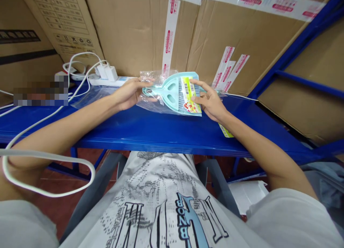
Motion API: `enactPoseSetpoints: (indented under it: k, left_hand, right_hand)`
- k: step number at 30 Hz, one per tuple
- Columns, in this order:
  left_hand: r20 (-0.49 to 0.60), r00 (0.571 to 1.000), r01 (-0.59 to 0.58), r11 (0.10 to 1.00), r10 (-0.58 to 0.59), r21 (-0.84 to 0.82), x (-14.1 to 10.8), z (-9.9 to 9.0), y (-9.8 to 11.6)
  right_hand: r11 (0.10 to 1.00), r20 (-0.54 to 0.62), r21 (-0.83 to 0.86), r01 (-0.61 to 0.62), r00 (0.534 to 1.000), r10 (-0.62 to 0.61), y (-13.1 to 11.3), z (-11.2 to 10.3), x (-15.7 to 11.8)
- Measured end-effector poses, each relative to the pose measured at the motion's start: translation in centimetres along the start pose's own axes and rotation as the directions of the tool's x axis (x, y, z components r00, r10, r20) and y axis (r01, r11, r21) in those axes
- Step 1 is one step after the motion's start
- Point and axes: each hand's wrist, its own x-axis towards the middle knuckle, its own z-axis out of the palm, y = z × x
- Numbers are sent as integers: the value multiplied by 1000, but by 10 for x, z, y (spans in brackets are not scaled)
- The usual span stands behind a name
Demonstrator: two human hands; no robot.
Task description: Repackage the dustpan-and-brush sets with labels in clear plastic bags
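Observation:
A light turquoise dustpan [172,94] with a small brush lies in a clear plastic bag, held above the blue table. A yellow, green and red label [189,94] covers part of its wide end. My left hand [130,93] grips the bag around the handle end at the left. At the right, my right hand [211,100] pinches the wide end, with fingers over the label's edge. Below my right wrist, a yellow-green label [226,131] shows partly on the table; what it belongs to is hidden.
Cardboard boxes [134,29] stand behind the blue table [161,133]. A white power strip [98,81] with plugs sits at the back left. White cables [34,124] loop over the left side and my left arm. A blue frame post [292,44] rises at the right.

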Motion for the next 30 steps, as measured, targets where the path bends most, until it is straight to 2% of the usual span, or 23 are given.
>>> enactPoseSetpoints:
  k: [6, 12, 15, 21, 25, 30]
  left_hand:
    - [71, 997, -1, 998, 5, -56, -1, -3, 1]
    - [119, 993, -27, 999, 24, 30, 2, -6, 1]
    - [110, 994, -12, 1000, 10, 11, 1, -5, -1]
    - [74, 997, 10, 999, -7, -38, -2, -2, 1]
    - [113, 991, 72, 997, -69, -20, -2, -2, -1]
    - [175, 973, 161, 986, -152, -38, -1, -3, -3]
  right_hand:
    - [999, 8, -7, 44, 999, -44, 7, 2, 1]
    - [996, 10, -47, 75, 997, -74, 7, 2, -1]
    - [996, 5, -56, 75, 997, -75, 9, 2, -1]
    - [984, 55, 4, 178, 982, -178, 18, -2, 3]
    - [979, 50, 12, 204, 978, -204, 19, -2, 3]
    - [982, 135, -13, 188, 973, -185, 18, 0, 0]
